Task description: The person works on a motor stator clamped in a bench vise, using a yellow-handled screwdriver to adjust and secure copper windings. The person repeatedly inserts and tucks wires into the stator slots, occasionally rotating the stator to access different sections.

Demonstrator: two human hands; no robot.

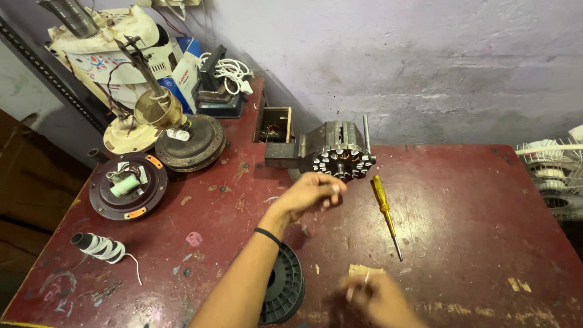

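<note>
A round stator (pixel 342 160) with copper windings is clamped in a grey bench vise (pixel 306 149) at the back of the red table (pixel 473 200). My left hand (pixel 310 194) is just in front of the stator, fingers pinched together near its lower edge; nothing shows between them. A black band circles that wrist. My right hand (pixel 378 299) is blurred at the near edge, over a tan scrap (pixel 359 269); what it holds is unclear. A yellow-handled screwdriver (pixel 384 209) lies right of my left hand. A black spool (pixel 285 285) lies under my left forearm.
A brown fan motor housing (pixel 127 187) and a bobbin of white wire (pixel 100 246) lie at the left. Dismantled fan parts (pixel 182 136) and a white cable (pixel 234 71) crowd the back left. A small wooden box (pixel 274 124) stands behind the vise. White fan guards (pixel 552 176) are at the right edge.
</note>
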